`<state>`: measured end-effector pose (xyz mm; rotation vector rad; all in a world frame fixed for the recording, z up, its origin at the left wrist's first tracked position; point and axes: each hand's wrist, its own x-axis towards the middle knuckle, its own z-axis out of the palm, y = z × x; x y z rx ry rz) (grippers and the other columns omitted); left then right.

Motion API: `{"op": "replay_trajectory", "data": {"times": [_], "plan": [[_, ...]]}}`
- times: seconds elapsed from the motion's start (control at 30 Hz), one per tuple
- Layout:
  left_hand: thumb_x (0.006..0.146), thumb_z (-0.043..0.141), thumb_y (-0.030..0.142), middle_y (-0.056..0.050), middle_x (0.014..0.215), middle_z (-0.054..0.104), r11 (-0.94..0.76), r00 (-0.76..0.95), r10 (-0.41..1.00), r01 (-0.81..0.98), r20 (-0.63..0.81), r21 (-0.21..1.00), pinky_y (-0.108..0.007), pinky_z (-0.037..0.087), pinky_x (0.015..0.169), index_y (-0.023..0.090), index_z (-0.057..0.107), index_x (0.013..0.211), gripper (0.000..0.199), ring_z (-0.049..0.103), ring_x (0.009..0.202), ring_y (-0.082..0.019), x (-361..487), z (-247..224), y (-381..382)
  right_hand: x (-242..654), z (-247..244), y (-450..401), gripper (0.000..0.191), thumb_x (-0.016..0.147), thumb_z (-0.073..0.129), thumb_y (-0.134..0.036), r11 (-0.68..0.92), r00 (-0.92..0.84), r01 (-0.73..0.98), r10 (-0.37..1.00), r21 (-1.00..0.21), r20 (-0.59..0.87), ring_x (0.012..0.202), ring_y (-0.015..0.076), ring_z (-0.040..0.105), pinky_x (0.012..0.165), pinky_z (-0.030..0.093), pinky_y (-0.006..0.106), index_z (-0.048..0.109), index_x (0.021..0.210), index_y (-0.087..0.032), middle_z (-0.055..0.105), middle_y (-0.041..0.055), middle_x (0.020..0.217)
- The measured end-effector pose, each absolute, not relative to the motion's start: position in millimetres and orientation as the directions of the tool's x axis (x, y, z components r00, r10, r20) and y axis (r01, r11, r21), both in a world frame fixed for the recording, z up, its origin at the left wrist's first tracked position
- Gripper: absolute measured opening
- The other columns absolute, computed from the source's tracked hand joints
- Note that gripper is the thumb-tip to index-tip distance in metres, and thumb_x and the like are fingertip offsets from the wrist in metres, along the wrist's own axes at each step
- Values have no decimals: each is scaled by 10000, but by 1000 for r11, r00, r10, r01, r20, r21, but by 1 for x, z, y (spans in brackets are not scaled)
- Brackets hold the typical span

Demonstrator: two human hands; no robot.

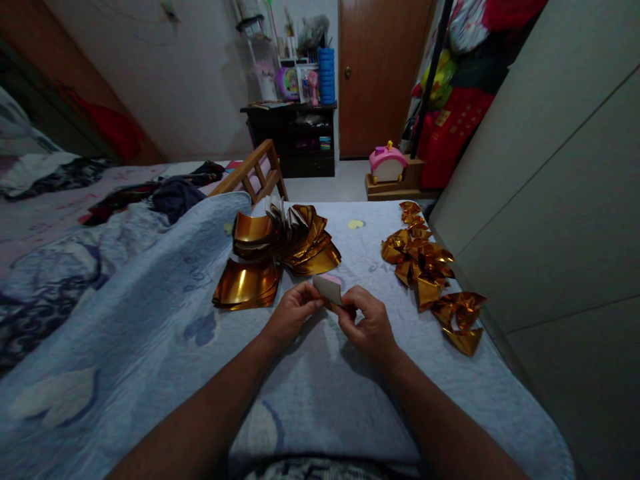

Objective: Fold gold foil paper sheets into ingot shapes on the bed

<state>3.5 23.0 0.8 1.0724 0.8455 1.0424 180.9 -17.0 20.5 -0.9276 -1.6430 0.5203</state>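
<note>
Between my two hands is a small sheet of paper (pixel 329 289), its pale side facing me and bent near the lower edge. My left hand (pixel 297 308) pinches its left end between thumb and fingers. At the other end, my right hand (pixel 367 320) grips the sheet's lower right corner with curled fingers. Just beyond the hands lie stacks of shiny gold foil paper (pixel 249 283), fanned and slightly curled. To the right sits a row of folded gold foil pieces (pixel 423 263), crumpled together along the bed's edge.
A blue patterned bedspread (pixel 210 373) lies under everything. A wooden rail (pixel 253 175) stands at the far left corner, with another bed and clothes (pixel 177 199) beyond. Pale cabinet doors (pixel 565 200) run along the right. A pink toy (pixel 388 163) stands past the foot.
</note>
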Motion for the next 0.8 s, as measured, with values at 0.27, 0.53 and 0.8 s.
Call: {"op": "replay_trajectory", "data": {"times": [0.27,0.53,0.8], "plan": [[708,849,270,-2,763,678,124,283,958,-246,-51,961,-236,487,748,163,598,714,273,624,754,-134,4,5,20,183,22,-16,146,820,553,-73,591,-47,339,788,-732,614,610,113,471,577,391,231,526,789,-213,492,-31,704],[693,851,258,2,754,655,114,248,967,-215,-59,970,-227,476,714,163,601,700,268,598,737,-128,3,7,20,185,26,-19,140,844,561,-103,575,-61,347,802,-740,595,622,127,480,585,403,250,528,775,-220,506,-22,698],[695,837,240,11,722,641,116,235,970,-207,-66,971,-209,455,663,168,600,698,247,572,690,-114,0,5,21,184,25,-19,141,849,564,-108,584,-67,340,797,-737,601,615,121,479,578,400,245,529,768,-217,502,-23,697]]}}
